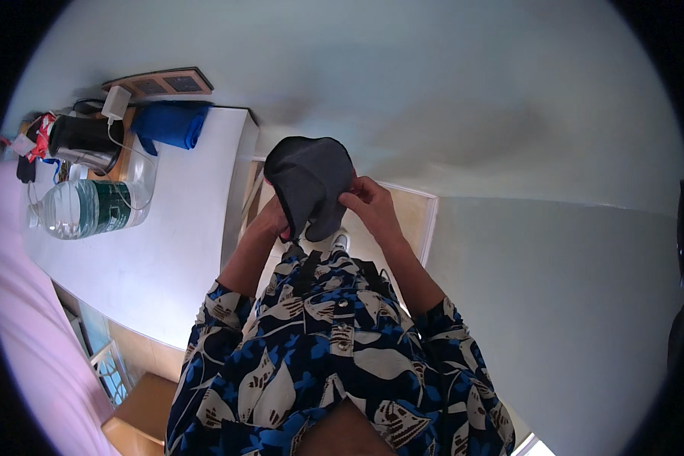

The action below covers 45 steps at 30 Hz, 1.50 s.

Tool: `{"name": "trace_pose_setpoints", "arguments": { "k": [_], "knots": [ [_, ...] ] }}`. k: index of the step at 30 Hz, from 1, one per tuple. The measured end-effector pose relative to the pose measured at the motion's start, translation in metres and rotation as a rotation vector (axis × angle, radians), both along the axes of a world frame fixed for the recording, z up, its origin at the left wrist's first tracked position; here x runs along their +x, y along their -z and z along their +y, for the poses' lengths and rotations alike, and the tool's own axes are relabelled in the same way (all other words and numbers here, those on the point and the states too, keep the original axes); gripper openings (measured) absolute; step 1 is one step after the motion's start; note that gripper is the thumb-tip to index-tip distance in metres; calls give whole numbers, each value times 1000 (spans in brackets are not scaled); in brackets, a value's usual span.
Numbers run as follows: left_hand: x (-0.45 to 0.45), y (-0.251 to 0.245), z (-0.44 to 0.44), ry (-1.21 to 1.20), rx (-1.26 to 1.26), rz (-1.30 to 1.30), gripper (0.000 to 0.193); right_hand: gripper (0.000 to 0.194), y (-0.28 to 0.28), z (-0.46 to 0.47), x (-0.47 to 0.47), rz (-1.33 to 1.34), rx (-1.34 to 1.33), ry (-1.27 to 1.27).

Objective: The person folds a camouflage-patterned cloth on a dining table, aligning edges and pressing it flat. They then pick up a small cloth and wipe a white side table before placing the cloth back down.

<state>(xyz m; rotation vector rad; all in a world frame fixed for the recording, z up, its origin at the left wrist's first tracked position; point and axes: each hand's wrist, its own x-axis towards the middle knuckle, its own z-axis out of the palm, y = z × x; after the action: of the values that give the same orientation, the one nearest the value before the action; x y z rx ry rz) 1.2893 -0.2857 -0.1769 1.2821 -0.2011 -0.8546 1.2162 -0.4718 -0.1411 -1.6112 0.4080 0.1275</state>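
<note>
A dark grey fabric piece point(313, 182) with black edging hangs folded in front of me, held up between both hands. Pinkish-red material shows at its left and right edges. My left hand point(275, 215) reaches behind its left side, and the cloth hides most of the fingers. With thumb and fingers, my right hand point(369, 200) pinches the fabric's right edge. Whether the piece is a cap, a bag or a plain cloth cannot be made out.
To the left, a white tabletop point(188, 228) carries a large plastic water bottle point(85, 208) lying down, a black container point(85, 142) and a folded blue cloth point(171, 124). A charger point(116, 104) with a cable is in the wall socket panel point(159, 84). A pale wall point(461, 114) stands close ahead.
</note>
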Motion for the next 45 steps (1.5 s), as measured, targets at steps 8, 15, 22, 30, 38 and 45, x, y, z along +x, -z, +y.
{"name": "trace_pose_setpoints", "arguments": {
  "k": [8,15,22,30,38,45],
  "knots": [
    [0,-2,6,114,111,-188,76,36,15,-7,2,116,519,29],
    [-5,45,46,113,-392,380,38,40,14,-44,-8,86,930,172],
    [-50,70,76,-373,-337,781,53,41,23,-74,-23,-8,947,375],
    [-85,59,64,-512,-630,996,77,42,8,-73,-24,-24,910,372],
    [-18,15,76,-351,-756,525,78,46,1,-88,-27,-73,903,327],
    [8,24,74,-372,-74,481,47,42,-26,-83,-17,-140,845,450]
  ]
}}
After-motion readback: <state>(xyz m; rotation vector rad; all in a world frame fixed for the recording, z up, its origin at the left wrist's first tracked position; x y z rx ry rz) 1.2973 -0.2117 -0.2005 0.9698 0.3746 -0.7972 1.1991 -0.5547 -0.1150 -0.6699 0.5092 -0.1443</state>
